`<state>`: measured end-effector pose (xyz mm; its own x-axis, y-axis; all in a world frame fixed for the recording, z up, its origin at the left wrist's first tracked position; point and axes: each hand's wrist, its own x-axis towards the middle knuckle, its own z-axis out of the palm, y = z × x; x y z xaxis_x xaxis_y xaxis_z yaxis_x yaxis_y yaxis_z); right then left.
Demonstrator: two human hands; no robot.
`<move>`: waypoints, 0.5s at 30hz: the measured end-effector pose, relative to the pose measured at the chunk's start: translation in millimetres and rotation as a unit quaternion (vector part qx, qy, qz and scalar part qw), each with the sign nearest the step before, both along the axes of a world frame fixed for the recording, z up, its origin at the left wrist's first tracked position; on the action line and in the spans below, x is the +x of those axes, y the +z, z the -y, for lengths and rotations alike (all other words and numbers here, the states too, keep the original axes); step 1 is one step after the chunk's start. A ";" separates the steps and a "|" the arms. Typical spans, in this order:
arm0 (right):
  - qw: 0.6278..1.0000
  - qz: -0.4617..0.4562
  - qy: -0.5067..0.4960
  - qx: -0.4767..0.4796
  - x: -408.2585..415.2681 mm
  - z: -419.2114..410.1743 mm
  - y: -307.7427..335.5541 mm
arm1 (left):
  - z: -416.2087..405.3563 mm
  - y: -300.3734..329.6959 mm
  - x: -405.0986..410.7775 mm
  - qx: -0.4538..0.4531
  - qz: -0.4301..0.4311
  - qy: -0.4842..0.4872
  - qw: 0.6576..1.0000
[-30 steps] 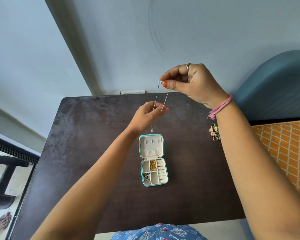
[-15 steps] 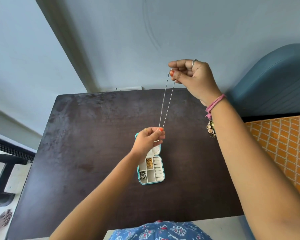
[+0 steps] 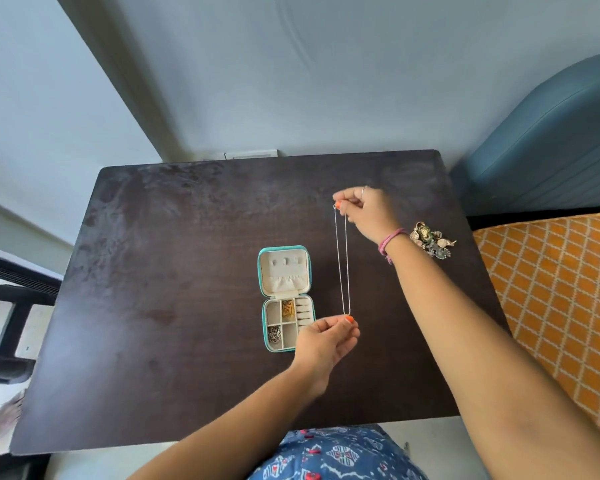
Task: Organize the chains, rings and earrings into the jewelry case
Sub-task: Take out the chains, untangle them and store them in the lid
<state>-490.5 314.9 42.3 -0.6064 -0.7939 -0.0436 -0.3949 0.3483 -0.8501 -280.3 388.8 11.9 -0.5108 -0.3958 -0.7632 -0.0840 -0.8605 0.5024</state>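
I assess this as a room in a home, not a workplace. I note a dark wooden tabletop (image 3: 187, 271) set against a plain pale blue wall (image 3: 360, 81), with a padded blue headboard or chair back (image 3: 551, 150) to the right and an orange lattice-patterned fabric (image 3: 551, 289) beside it. A small teal jewelry case (image 3: 284, 271) and loose ornaments (image 3: 431, 242) on the tabletop suggest personal use.

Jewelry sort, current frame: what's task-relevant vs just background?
Task-relevant:
- thin silver chain, pinched by right hand, bottom loop just above left hand
- open teal jewelry case
- pile of earrings and rings

Background:
- dark wooden table
- blue padded chair
- orange patterned cushion
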 end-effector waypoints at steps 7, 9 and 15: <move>0.996 0.024 -0.010 0.079 5.1 -23.4 -56.8 | -29.2 -22.1 1.9 0.038 0.065 -0.017 0.997; 0.995 0.038 -0.009 0.088 7.3 -28.4 -65.6 | -34.4 -28.6 5.3 0.046 0.079 -0.006 0.996; 0.992 0.057 0.004 0.114 6.3 -40.2 -77.2 | -44.3 -47.5 13.8 0.036 0.116 -0.003 0.993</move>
